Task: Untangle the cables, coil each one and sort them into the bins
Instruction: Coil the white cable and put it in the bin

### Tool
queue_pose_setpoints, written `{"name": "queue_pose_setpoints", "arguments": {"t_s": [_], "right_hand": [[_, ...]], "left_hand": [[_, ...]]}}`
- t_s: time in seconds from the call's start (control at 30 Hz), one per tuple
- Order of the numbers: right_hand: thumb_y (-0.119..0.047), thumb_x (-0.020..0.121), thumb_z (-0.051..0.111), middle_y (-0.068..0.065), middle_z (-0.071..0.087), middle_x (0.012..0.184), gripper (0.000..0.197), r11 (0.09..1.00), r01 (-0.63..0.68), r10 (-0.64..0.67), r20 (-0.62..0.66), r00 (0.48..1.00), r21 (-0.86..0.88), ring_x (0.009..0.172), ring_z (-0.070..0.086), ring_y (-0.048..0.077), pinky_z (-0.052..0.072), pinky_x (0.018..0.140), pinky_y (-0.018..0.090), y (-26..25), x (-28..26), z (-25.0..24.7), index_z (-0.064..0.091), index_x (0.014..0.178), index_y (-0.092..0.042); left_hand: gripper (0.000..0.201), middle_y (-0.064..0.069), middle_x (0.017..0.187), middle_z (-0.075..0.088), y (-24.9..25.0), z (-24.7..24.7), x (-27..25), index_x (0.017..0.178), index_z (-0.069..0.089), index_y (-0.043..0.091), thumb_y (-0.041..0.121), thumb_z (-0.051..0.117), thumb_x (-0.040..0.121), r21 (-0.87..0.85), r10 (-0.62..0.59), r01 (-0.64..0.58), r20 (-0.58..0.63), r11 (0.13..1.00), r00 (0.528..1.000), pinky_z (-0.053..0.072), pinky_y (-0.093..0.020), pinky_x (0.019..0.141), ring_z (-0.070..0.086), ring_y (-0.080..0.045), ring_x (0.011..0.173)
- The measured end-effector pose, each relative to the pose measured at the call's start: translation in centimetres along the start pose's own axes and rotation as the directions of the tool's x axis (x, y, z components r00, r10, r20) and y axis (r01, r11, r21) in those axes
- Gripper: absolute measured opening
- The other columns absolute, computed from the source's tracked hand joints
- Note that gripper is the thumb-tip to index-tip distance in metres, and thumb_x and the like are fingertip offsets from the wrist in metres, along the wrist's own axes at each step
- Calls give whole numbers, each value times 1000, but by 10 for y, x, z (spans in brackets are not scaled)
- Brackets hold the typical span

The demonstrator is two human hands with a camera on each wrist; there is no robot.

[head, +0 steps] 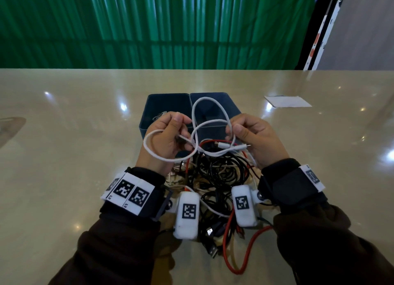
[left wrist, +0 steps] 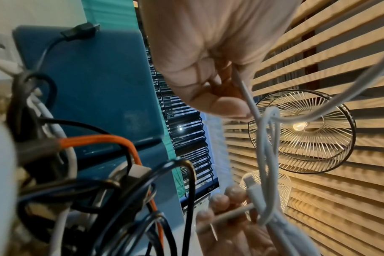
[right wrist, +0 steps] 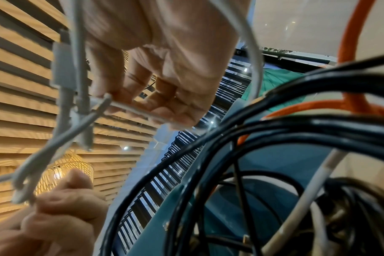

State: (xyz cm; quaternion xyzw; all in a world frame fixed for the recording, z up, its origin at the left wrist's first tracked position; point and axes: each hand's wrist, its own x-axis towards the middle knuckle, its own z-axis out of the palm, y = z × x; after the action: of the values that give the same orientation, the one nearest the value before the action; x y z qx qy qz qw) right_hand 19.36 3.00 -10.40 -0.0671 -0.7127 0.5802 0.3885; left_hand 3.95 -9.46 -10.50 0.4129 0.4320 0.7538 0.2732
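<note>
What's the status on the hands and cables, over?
Left hand and right hand both pinch the white cable, looped above the bins. Cable pile on the table remains tangled underneath.

Bright glare spots on the glossy table [head: 64, 135]; wrist views warm-lit, blurred, perhaps motion-smeared, edges bowed
</note>
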Motion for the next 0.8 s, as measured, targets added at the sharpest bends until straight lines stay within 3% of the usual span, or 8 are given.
{"name": "queue_pose_setpoints", "arguments": {"t_s": [0.17, 0.3, 0.37, 0.47, 0.53, 0.6, 0.67, 0.8], "right_hand": [[-7, 98, 42, -3, 59, 65, 25, 987, -31, 2, -182, 983, -156, 60, 58, 5, 48, 61, 18, -5, -2, 5, 50, 75, -11], [-14, 97, 40, 8, 62, 78, 23, 972, 47, -117, -302, 946, -229, 75, 59, 19, 49, 74, 26, 0, 0, 4, 52, 78, -16], [-15, 97, 37, 3, 63, 74, 23, 979, 54, -123, -350, 929, -198, 72, 61, 19, 50, 72, 28, 1, 0, 5, 49, 78, -15], [-17, 94, 35, 3, 60, 69, 21, 980, 30, -109, -412, 905, -195, 64, 56, 19, 48, 63, 29, 4, 1, 2, 46, 76, -15], [-14, 96, 35, 5, 58, 67, 22, 975, 1, -94, -408, 908, -223, 62, 55, 21, 48, 59, 29, 5, 1, 1, 46, 77, -15], [-8, 99, 36, 2, 55, 66, 25, 959, 2, -117, -389, 914, -285, 58, 56, 11, 46, 57, 21, 3, 0, 1, 44, 76, -17], [-3, 98, 38, -3, 50, 65, 27, 923, 32, -185, -368, 911, -385, 54, 52, -4, 39, 55, 9, 0, 0, 3, 43, 76, -17], [-8, 95, 45, -10, 44, 70, 14, 812, 104, -341, -324, 883, -574, 62, 49, -10, 34, 57, 4, -2, 0, 5, 45, 81, -9]], "left_hand": [[32, 2, 49, 50, 2, -9, 3, 79, 52, 8, 18, 33, 103, -49, 31, -38, -146, 998, 989, 47, -24, 47, 51, -14, 46], [29, 5, 45, 48, 3, -9, 5, 78, 51, 13, 12, 34, 102, -93, 39, -63, -246, 994, 969, 50, -24, 53, 54, -12, 49], [24, 5, 42, 42, 5, -9, 2, 78, 50, 13, 10, 40, 99, -179, 7, -42, -189, 983, 982, 51, -25, 55, 52, -12, 46], [7, 9, 39, 31, 6, -10, -1, 77, 53, 13, 11, 56, 84, -317, -3, 14, 35, 948, 999, 48, -23, 50, 34, -7, 35], [9, 11, 40, 30, 5, -12, -1, 74, 60, 15, 19, 69, 74, -347, -20, 85, 187, 934, 982, 38, -16, 41, 26, -4, 34], [21, 13, 42, 31, 4, -12, -2, 77, 66, 15, 31, 77, 70, -325, -49, 157, 316, 933, 947, 30, -11, 37, 26, -1, 34], [28, 12, 44, 30, 4, -9, -3, 83, 69, 13, 39, 74, 74, -274, -96, 218, 398, 937, 913, 26, -9, 37, 25, 0, 35], [40, 0, 47, 35, 4, 0, -8, 103, 71, 16, 38, 42, 89, 42, -297, 307, 399, 951, 867, 16, -14, 37, 18, -6, 35]]}}
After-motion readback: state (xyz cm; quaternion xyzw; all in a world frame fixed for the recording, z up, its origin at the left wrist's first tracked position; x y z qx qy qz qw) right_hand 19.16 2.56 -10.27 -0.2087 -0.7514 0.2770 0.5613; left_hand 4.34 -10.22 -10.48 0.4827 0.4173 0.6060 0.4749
